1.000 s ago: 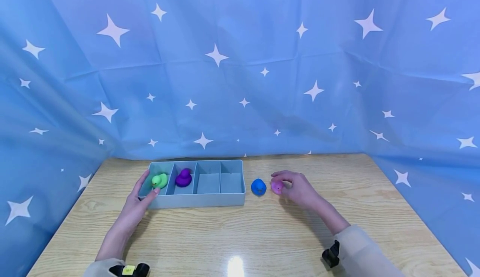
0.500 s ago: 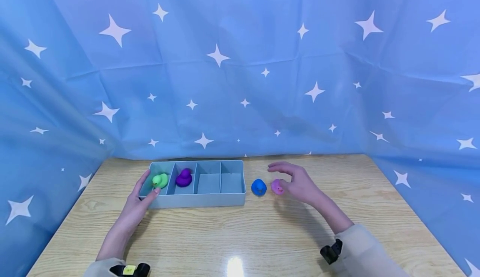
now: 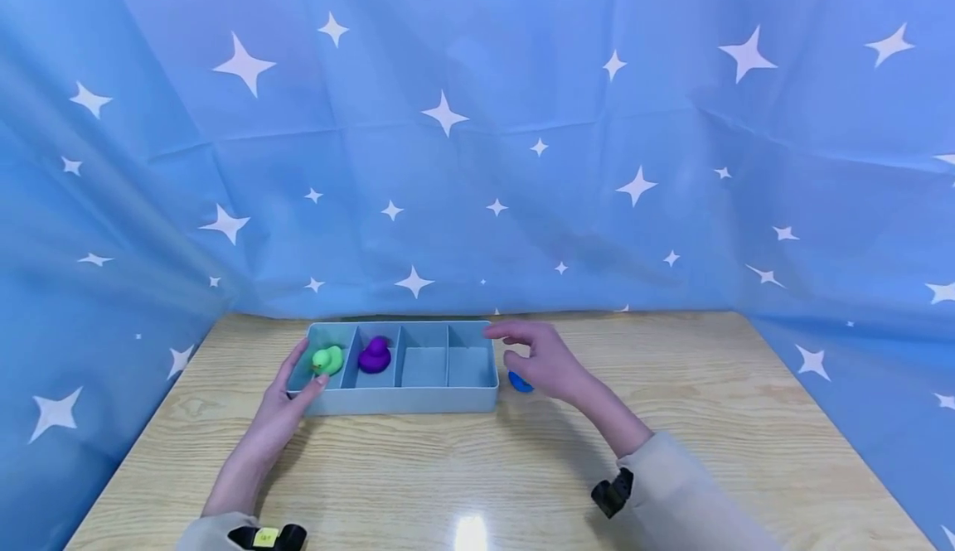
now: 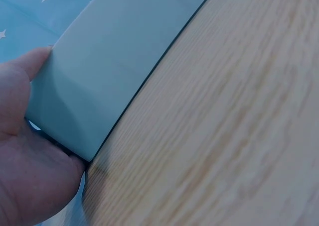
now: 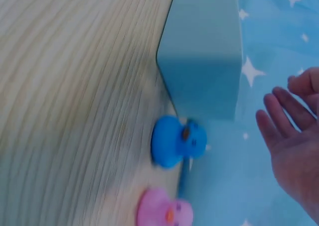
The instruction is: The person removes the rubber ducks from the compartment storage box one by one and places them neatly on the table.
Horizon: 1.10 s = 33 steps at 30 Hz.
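A blue-grey box (image 3: 403, 402) with several compartments in a row stands on the table. My left hand (image 3: 274, 414) grips its left end, thumb over the front rim. A green rubber duck (image 3: 327, 360) sits in the leftmost compartment, a purple rubber duck (image 3: 375, 357) in the one beside it. My right hand (image 3: 550, 364) is in the air by the box's right end, fingers loosely bent and holding nothing. Below it a blue rubber duck (image 3: 519, 383) is partly covered. In the right wrist view, a pink rubber duck (image 5: 158, 209) rests near the blue one; the hand hides it from the head view.
The wooden table (image 3: 418, 476) extends in front of the box and to its right. A blue star-patterned cloth (image 3: 522, 161) hangs behind and along both sides. The box's two right compartments show bare floors.
My right hand has come off the pink duck, lifted, and moved left over the blue duck toward the box. My left hand stays on the box. The head view has shifted slightly.
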{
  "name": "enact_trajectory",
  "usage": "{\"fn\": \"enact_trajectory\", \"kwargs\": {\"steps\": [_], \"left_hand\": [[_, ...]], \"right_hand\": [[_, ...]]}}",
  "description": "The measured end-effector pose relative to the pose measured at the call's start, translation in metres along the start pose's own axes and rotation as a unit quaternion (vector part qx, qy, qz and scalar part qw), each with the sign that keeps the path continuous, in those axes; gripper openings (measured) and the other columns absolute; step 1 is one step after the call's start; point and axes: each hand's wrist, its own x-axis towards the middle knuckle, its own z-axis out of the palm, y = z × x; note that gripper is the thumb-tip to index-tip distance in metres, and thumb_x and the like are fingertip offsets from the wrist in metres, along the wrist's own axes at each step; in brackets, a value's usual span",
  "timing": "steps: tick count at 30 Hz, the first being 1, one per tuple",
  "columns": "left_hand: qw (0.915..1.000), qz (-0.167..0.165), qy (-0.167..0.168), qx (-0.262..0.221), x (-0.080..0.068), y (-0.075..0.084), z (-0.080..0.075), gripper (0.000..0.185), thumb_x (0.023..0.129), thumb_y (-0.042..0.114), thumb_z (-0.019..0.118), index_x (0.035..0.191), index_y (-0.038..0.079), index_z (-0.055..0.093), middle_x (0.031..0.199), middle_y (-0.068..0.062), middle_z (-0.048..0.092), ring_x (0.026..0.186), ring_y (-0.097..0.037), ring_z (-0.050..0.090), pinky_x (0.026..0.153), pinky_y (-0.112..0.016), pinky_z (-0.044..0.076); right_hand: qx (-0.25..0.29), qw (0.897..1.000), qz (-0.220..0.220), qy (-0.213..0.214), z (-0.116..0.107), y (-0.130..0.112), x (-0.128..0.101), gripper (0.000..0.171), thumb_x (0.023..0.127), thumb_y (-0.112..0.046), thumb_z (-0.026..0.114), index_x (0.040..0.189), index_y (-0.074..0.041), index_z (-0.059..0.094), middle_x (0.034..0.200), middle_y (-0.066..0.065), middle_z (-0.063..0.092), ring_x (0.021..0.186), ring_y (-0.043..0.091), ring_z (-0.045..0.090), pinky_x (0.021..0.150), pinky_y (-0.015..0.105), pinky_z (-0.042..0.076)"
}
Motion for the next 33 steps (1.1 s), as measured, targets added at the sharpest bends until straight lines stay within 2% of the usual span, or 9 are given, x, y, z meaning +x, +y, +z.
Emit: {"fn": "enact_trajectory", "kwargs": {"steps": [2,4,5,8,11,16,23,28,33], "left_hand": [[1.0000,0.001,0.001,0.001,0.000,0.000,0.000,0.083,0.107,0.035,0.057,0.166,0.033,-0.002,0.170,-0.016,-0.010,0.153,-0.044,-0.012,0.116,-0.073,0.000],[1.0000,0.000,0.002,0.003,0.001,0.000,0.000,0.083,0.107,0.036,0.056,0.166,0.034,-0.002,0.171,-0.015,-0.010,0.153,-0.044,-0.011,0.116,-0.073,0.000],[1.0000,-0.001,0.001,0.003,0.001,0.000,0.001,0.083,0.107,0.036,0.056,0.166,0.035,-0.002,0.171,-0.014,-0.009,0.154,-0.043,-0.011,0.117,-0.072,0.001],[1.0000,-0.002,0.002,0.004,0.001,0.000,0.002,0.082,0.107,0.037,0.056,0.166,0.036,-0.001,0.171,-0.013,-0.009,0.154,-0.042,-0.011,0.117,-0.072,0.001],[1.0000,-0.004,0.003,0.007,0.001,0.001,0.001,0.082,0.107,0.037,0.056,0.166,0.036,-0.001,0.171,-0.013,-0.008,0.154,-0.042,-0.010,0.117,-0.071,0.001],[0.9999,-0.008,0.002,0.011,0.000,0.001,0.001,0.082,0.107,0.036,0.055,0.166,0.036,-0.001,0.171,-0.013,-0.008,0.154,-0.043,-0.009,0.118,-0.070,0.001],[1.0000,-0.004,0.000,0.007,-0.001,-0.001,0.000,0.084,0.106,0.040,0.057,0.166,0.038,-0.002,0.171,-0.013,-0.010,0.154,-0.043,-0.011,0.117,-0.071,0.002],[1.0000,-0.005,-0.001,0.008,-0.001,-0.001,0.001,0.085,0.106,0.041,0.057,0.165,0.037,-0.003,0.171,-0.013,-0.011,0.154,-0.042,-0.012,0.117,-0.071,0.001],[0.9999,-0.008,-0.004,0.007,0.000,0.000,0.001,0.086,0.105,0.041,0.058,0.165,0.038,-0.004,0.171,-0.012,-0.013,0.153,-0.043,-0.013,0.116,-0.072,0.001]], "right_hand": [[0.006,1.000,0.006,-0.008,0.007,-0.004,0.006,0.045,0.093,0.002,0.051,0.133,-0.007,0.069,0.140,0.011,0.063,0.129,0.040,0.056,0.076,0.040,0.054],[0.007,1.000,-0.003,-0.014,0.014,-0.007,0.012,0.046,0.092,0.001,0.050,0.134,-0.006,0.069,0.138,0.011,0.064,0.129,0.040,0.057,0.071,0.038,0.050],[0.008,1.000,-0.007,-0.016,0.018,-0.008,0.015,0.046,0.092,0.001,0.050,0.134,-0.005,0.068,0.137,0.011,0.065,0.129,0.039,0.057,0.072,0.038,0.050],[0.009,0.999,-0.026,-0.020,0.028,-0.012,0.023,0.046,0.092,0.001,0.050,0.134,-0.004,0.068,0.135,0.011,0.067,0.128,0.036,0.059,0.094,0.047,0.053],[0.011,0.999,-0.027,-0.023,0.037,-0.015,0.031,0.045,0.093,0.002,0.051,0.134,-0.005,0.068,0.134,0.009,0.067,0.127,0.031,0.060,0.099,0.050,0.051],[0.014,0.999,-0.017,-0.026,0.052,-0.018,0.040,0.043,0.093,0.004,0.052,0.132,-0.003,0.069,0.132,0.009,0.068,0.124,0.031,0.061,0.086,0.038,0.050],[0.045,0.998,0.005,-0.044,0.071,-0.019,0.046,0.042,0.095,0.001,0.052,0.133,-0.004,0.069,0.132,0.009,0.068,0.125,0.036,0.060,0.098,0.043,0.052],[0.045,0.997,0.018,-0.054,0.082,-0.023,0.049,0.042,0.096,0.001,0.052,0.134,-0.007,0.069,0.134,0.004,0.067,0.125,0.035,0.059,0.082,0.034,0.053],[0.050,0.997,0.025,-0.061,0.090,-0.029,0.053,0.042,0.097,0.001,0.053,0.135,-0.007,0.068,0.136,0.005,0.065,0.127,0.035,0.057,0.083,0.032,0.053]]}}
